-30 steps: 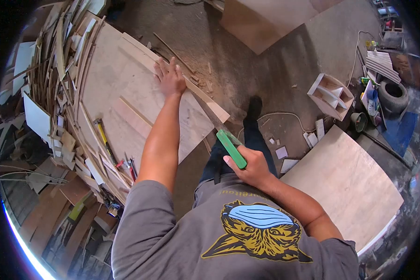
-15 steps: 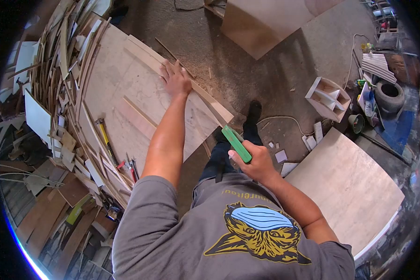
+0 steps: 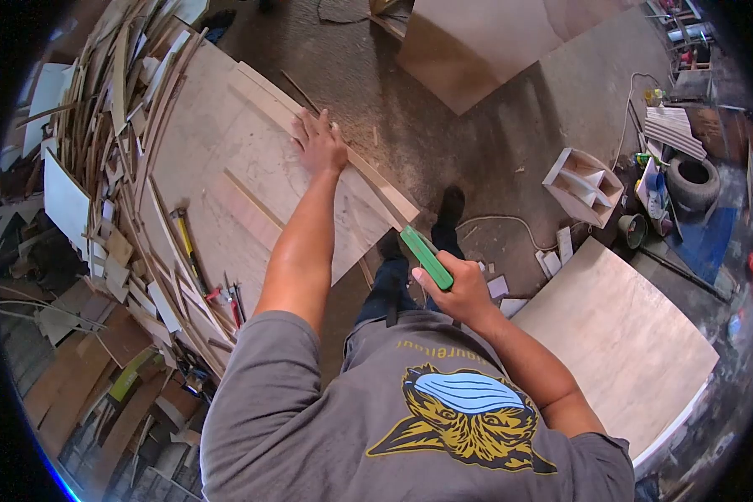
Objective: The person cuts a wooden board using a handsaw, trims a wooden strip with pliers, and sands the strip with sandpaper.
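Note:
My left hand [image 3: 320, 149] lies with spread fingers on a long pale wood strip [image 3: 389, 192], pressing it down near the edge of a large wooden board [image 3: 197, 109]. The fingers of my right hand [image 3: 463, 293] are wrapped around a long, green-handled tool [image 3: 427, 258]. Its front end meets the near end of the strip at the board's corner. I cannot make out its working part clearly. A narrower wood piece [image 3: 251, 197] lies on the board left of my left forearm.
Left of the board, offcuts [image 3: 113, 159] are heaped high. A hammer [image 3: 188, 243] and pliers [image 3: 236, 303] lie at its near left edge. On the right are a divided wooden box [image 3: 584, 186], another board [image 3: 619, 335] and a tire [image 3: 693, 180]. A large panel [image 3: 477, 50] stands ahead.
The view has shifted slightly. The green-handled tool stays at the end of the strip with little visible movement. My left hand keeps its place on the strip.

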